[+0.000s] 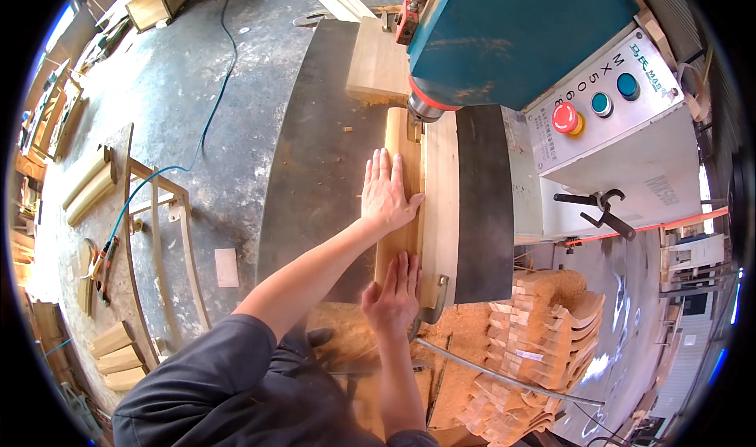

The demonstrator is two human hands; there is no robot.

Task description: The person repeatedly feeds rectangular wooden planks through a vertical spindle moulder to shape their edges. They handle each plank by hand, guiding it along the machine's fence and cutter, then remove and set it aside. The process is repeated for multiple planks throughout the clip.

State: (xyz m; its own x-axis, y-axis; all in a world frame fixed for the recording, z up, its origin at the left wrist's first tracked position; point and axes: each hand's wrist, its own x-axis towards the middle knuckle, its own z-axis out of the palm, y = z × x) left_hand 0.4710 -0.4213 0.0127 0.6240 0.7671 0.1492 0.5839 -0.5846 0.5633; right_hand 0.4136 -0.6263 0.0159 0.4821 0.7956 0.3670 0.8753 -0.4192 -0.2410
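Left hand [384,195]: fingers extended, parted, flat on long tan wooden bar [398,241]; right hand [394,296]: fingers outstretched, touching bar's near end.

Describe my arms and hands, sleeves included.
The left hand and right hand are bare: no gloves or wristbands show. The left sleeve is plain dark grey, ending near the elbow; the right sleeve, only partly visible, is similarly dark.

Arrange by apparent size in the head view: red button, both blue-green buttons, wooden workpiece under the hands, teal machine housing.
Teal machine housing
Wooden workpiece
Red button
Upper blue-green button and lower blue-green button: alike, unranked
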